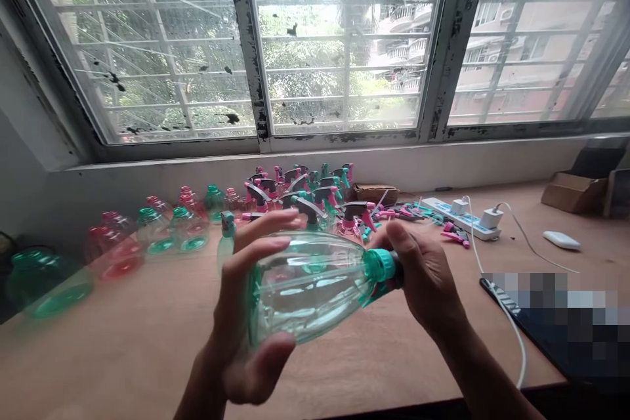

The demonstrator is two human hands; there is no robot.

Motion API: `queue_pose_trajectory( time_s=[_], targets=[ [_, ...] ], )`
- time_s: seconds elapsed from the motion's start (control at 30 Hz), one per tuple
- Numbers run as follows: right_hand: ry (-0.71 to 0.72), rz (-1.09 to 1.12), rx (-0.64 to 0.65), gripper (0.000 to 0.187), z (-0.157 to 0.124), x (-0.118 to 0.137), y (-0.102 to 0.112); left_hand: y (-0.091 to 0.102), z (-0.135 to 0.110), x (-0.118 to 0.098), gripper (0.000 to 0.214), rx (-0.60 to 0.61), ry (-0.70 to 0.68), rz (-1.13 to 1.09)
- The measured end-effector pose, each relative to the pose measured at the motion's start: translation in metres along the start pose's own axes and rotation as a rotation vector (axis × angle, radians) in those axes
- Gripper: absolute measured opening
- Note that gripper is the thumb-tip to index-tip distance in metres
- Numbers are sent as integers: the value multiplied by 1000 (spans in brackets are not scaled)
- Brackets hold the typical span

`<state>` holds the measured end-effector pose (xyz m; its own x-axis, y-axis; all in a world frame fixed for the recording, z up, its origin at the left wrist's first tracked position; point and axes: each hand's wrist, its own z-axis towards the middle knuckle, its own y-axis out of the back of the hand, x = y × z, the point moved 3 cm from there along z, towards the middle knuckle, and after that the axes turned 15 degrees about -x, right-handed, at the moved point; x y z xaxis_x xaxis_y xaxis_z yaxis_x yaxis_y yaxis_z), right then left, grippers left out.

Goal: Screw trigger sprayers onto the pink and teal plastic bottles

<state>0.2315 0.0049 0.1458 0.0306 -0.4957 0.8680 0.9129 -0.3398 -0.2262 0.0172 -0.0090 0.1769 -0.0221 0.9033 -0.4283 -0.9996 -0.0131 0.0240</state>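
My left hand (246,315) is wrapped round the body of a clear teal plastic bottle (310,285), held on its side above the wooden table (123,348). My right hand (423,275) is closed on the bottle's teal neck (381,267) and on a dark cap or spray head mostly hidden under the fingers.
Several empty pink and teal bottles (147,233) lie along the back left. A cluster of pink and teal spray heads (300,193) stands near the wall. A power strip (462,216) with a white cable, a white mouse (562,240) and a cardboard box (573,193) sit on the right.
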Motion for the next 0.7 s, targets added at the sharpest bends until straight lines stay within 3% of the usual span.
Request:
queue_pose_trajectory(
  time_s=[0.07, 0.13, 0.2, 0.3, 0.37, 0.47, 0.7],
  targets=[
    [186, -42, -45, 45, 0, 4, 5, 0, 2, 5, 51, 3, 230, -48],
    [479, -124, -67, 40, -2, 9, 9, 1, 3, 12, 61, -94, 520, -126],
    [739, -204, -5, 36, -7, 12, 10, 0, 4, 17, 66, -206, 755, -220],
    [866, -263, 167, 45, -9, 9, 7, -1, 8, 19, 56, -302, 912, -307],
    [818, -263, 242, 43, -7, 6, 6, 0, 11, 18, 51, -344, 888, -287],
    [693, -214, 245, 37, -5, 4, 5, 1, 10, 15, 49, -367, 779, -229],
    [373, -177, 224, 28, -4, 20, 11, 0, 1, 13, 51, -311, 348, -204]
  ],
)
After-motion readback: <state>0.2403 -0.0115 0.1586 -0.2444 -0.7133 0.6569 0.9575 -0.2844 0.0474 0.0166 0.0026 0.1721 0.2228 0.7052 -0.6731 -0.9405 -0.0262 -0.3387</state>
